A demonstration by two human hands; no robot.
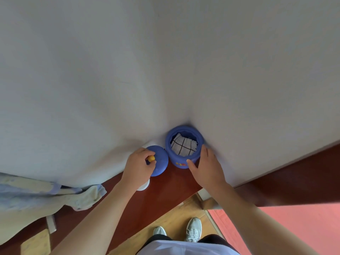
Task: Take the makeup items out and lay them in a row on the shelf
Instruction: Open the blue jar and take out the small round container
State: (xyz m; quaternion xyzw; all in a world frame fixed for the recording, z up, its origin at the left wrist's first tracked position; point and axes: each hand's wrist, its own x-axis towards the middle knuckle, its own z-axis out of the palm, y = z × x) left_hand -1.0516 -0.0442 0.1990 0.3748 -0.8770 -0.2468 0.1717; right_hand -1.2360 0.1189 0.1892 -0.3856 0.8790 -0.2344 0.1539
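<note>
A round blue jar [184,161] stands open on the dark red wooden shelf [165,190], against the white wall. Inside it lies a white pouch with a black grid pattern [184,146]. My right hand [206,168] cups the jar's right side, thumb on its front. The jar's blue lid [161,161] sits just left of the jar; my left hand [139,166] pinches its small yellow knob [151,158]. No makeup items show outside the jar.
A white round object [144,186] peeks out under my left wrist on the shelf. A pale blue and cream cloth [46,196] drapes over the shelf's left part. Below are a wooden floor, my shoes [194,229] and a pink surface [285,227] at right.
</note>
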